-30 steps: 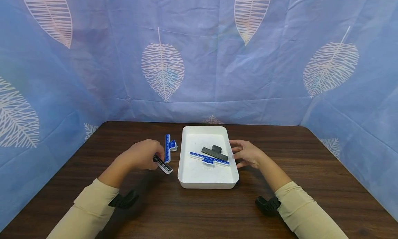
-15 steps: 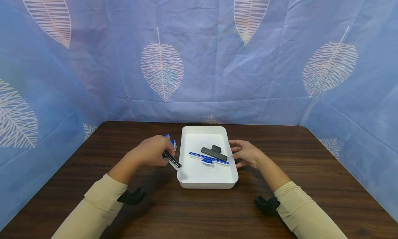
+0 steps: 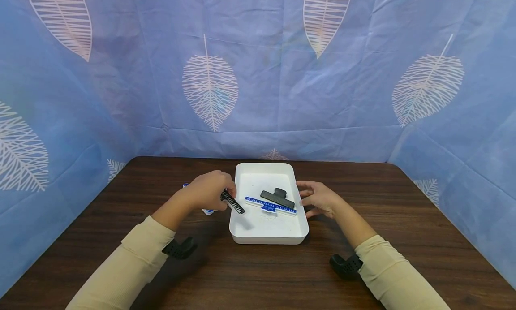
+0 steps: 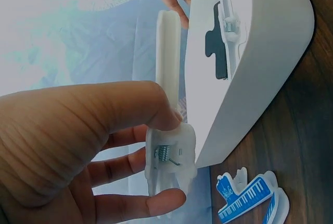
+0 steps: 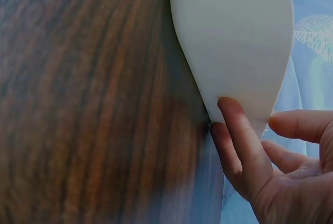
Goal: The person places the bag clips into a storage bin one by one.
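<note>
My left hand (image 3: pixel 211 191) pinches a clip with a black-and-white piano-key face (image 3: pixel 233 202) over the left rim of a white tray (image 3: pixel 262 175). In the left wrist view the clip's white back (image 4: pixel 169 62) and metal spring (image 4: pixel 164 153) show between thumb and fingers. Inside the tray, a blue piano-key clip (image 3: pixel 271 205) lies against a dark grey clip (image 3: pixel 278 198). My right hand (image 3: pixel 322 200) rests its fingertips on the tray's right outer wall, with the thumb (image 5: pixel 299 125) at the edge in the right wrist view.
Blue piano-key clips (image 4: pixel 244 200) lie on the dark wooden table (image 3: pixel 258 274) left of the tray, mostly hidden behind my left hand in the head view. A blue leaf-patterned cloth (image 3: pixel 258 99) hangs behind and beside the table.
My left hand has carried the black-and-white clip rightward and slightly back, from the table to the tray's left rim. My right hand stays at the tray's wall.
</note>
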### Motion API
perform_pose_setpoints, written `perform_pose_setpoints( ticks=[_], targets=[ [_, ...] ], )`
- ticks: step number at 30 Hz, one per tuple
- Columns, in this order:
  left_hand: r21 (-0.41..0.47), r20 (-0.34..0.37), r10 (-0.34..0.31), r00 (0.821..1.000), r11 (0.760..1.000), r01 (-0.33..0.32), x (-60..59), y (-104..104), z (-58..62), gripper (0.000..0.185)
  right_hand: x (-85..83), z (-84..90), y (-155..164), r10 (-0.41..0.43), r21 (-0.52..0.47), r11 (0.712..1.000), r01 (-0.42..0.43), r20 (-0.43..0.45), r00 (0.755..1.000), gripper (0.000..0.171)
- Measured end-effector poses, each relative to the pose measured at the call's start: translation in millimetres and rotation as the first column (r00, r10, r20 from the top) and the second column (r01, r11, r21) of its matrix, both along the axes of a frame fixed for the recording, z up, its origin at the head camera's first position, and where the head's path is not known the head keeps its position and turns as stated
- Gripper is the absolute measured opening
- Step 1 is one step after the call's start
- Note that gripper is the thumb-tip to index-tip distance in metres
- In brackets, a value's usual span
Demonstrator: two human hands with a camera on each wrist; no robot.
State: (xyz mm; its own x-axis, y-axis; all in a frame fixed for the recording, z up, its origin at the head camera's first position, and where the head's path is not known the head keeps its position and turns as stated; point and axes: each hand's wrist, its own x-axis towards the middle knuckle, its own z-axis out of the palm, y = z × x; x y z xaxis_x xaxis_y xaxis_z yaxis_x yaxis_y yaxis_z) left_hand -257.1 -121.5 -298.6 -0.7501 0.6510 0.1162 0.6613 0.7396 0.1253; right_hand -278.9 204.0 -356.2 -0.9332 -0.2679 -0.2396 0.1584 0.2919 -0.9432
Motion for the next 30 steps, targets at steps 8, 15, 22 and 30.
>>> perform_pose_setpoints(
  ticks=[8,15,22,30],
  targets=[
    [-0.028,-0.013,-0.026,1.000,0.999,0.025,-7.4,11.1,-1.3,0.019,-0.4,0.4,1.0,0.009,-0.006,1.000,-0.009,0.001,1.000,0.073],
    [-0.037,0.045,-0.008,0.999,0.999,0.010,-16.6,24.8,-0.7,0.019,0.0,0.7,1.6,0.015,-0.017,1.000,-0.015,0.008,1.000,0.072],
    [-0.061,0.050,-0.016,0.999,0.998,0.019,-27.3,36.7,-4.4,0.020,1.0,1.3,1.4,0.013,-0.022,1.000,-0.013,0.009,1.000,0.073],
    [-0.092,0.086,0.001,0.996,0.996,0.006,-35.4,50.2,-10.2,0.022,-0.2,-0.2,1.9,0.014,-0.024,1.000,-0.014,0.011,1.000,0.073]
  ],
)
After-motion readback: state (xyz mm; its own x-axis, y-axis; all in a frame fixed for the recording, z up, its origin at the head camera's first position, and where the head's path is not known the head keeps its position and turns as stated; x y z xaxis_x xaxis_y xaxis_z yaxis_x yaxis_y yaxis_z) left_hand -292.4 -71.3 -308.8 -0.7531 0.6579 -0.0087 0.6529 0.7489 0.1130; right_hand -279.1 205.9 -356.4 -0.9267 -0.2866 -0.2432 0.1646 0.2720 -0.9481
